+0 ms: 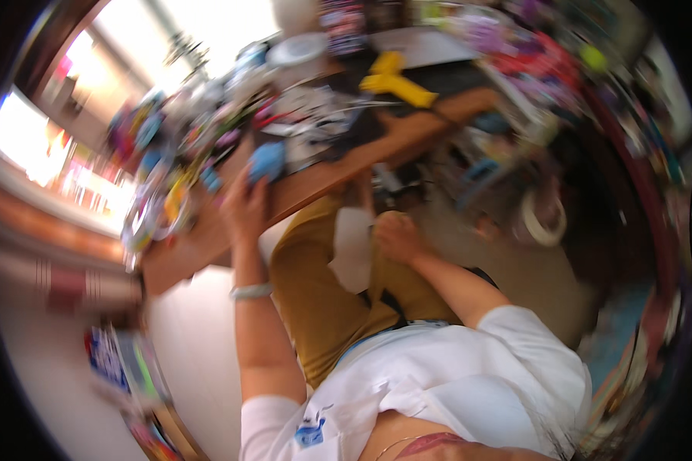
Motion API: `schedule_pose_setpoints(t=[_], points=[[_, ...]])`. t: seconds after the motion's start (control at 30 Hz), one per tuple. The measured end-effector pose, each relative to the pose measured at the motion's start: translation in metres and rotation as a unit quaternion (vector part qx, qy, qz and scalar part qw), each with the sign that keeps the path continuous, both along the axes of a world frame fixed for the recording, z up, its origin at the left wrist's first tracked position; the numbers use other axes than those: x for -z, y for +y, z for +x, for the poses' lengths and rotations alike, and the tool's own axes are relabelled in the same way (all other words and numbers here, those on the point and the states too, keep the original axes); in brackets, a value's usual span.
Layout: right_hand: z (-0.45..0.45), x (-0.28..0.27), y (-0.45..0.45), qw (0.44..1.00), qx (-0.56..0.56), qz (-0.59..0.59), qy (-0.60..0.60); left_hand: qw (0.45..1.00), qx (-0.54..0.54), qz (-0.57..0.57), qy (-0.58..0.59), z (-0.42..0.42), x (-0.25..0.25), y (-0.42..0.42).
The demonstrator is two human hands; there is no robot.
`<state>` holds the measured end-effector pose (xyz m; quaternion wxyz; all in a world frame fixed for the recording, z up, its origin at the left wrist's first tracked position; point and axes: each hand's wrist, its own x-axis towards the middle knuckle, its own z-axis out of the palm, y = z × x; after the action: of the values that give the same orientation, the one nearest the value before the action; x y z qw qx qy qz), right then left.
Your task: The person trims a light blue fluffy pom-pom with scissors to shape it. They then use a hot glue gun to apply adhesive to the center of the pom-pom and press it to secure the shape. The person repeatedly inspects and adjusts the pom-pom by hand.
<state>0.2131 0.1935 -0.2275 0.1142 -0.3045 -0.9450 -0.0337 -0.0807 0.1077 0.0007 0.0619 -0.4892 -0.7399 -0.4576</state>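
My left hand (245, 201) reaches over the front edge of the wooden table (346, 176), its fingertips around a small, rounded blue thing (268, 160). Blur hides what that blue thing is made of. Down by my knee, my right hand (401, 236) rests against my brown trousers (317, 248) with its fingers curled. I cannot tell whether anything is inside them. Just left of the blue thing lie smaller light-blue pieces (211, 178). A yellow hot glue gun (401, 83) lies farther back on a dark mat (455, 78).
Blurred craft materials (225, 124) crowd the table's left side. Behind them stands a white-lidded tub (297, 52). White scraps (317, 115) cover the middle. A cream tape roll (545, 219) hangs at right beside a cluttered shelf (484, 167). Books or packets (121, 363) are at lower left.
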Motion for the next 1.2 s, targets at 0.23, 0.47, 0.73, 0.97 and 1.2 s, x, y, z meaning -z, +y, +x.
schedule_pose_setpoints(t=[0.23,0.47,0.73,0.97,1.2], points=[[0.068,-0.062,-0.053,0.971,0.033,-0.224,0.073,0.999,0.021,0.002,-0.025,-0.022,0.012,-0.003],[0.205,-0.132,-0.077,0.935,0.273,-0.226,0.018,0.999,0.038,-0.011,-0.004,-0.02,0.007,-0.006],[0.204,-0.147,-0.091,0.848,0.369,-0.371,0.086,0.999,0.052,-0.003,-0.013,-0.02,0.007,-0.005],[0.206,-0.156,-0.091,0.847,0.369,-0.378,0.058,0.999,0.033,-0.027,-0.014,-0.02,0.009,-0.004],[0.209,-0.153,-0.087,0.828,0.352,-0.423,0.111,0.998,0.028,-0.047,0.026,-0.021,0.001,-0.006]])
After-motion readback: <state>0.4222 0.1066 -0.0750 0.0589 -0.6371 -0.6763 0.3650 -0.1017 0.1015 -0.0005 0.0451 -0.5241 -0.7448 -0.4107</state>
